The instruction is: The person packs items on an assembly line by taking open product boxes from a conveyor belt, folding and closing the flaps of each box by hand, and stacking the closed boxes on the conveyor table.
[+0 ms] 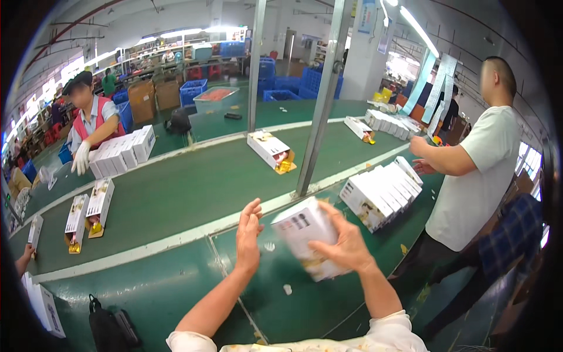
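My right hand (347, 242) grips a white printed carton (304, 230) by its right side, thumb across the front. The carton is tilted above the green worktop and slightly blurred. To the left of it, my left hand (248, 234) is raised with the fingers apart and touches nothing. Just beyond my right hand, a row of similar white cartons (378, 196) stands on the worktop. On the green conveyor belt ahead lies an open-ended carton (270, 149) with gold and pinkish items showing at its end.
Two more open-ended cartons (99, 200) lie on the belt at the left. A metal post (321, 108) rises from the belt's near rail. Across the belt, a gloved worker (97, 120) handles stacked cartons. Another person (475, 158) stands at the right. A black bag (107, 325) lies at lower left.
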`<state>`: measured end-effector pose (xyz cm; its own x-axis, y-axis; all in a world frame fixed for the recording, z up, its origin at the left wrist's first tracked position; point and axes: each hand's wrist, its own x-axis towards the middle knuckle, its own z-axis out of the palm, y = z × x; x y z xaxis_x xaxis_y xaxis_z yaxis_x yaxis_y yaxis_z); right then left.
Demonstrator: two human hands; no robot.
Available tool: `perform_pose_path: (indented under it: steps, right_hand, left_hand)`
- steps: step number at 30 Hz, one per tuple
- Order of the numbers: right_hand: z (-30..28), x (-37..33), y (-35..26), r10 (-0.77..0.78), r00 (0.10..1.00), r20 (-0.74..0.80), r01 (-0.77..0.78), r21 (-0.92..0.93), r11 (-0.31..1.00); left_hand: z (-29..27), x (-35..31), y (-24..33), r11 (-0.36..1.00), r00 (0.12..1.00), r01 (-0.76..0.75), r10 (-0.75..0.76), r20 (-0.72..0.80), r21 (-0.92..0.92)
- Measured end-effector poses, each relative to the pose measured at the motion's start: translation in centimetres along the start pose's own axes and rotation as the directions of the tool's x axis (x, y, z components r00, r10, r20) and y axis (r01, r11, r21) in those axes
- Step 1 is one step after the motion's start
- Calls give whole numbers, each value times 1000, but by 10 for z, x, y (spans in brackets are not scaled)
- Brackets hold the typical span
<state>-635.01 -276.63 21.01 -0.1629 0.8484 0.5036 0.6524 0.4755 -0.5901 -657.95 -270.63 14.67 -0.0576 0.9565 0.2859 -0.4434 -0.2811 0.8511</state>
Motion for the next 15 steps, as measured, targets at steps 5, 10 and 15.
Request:
perform_pose_path:
  steps: [5, 10, 15]
  right_hand:
    - [-26, 32, 87, 218, 961, -172, -277, -577, 768]
    - [14, 95, 152, -27, 959, -283, -118, -482, 868]
    - [92, 270, 214, 313, 939, -140, -314, 15, 949]
  left_hand:
    - [-22, 35, -66, 860, 994, -80, 29, 108, 503]
    - [-35, 16, -69, 787, 983, -154, 61, 173, 597]
    - [-49, -5, -47, 671, 973, -218, 98, 207, 708]
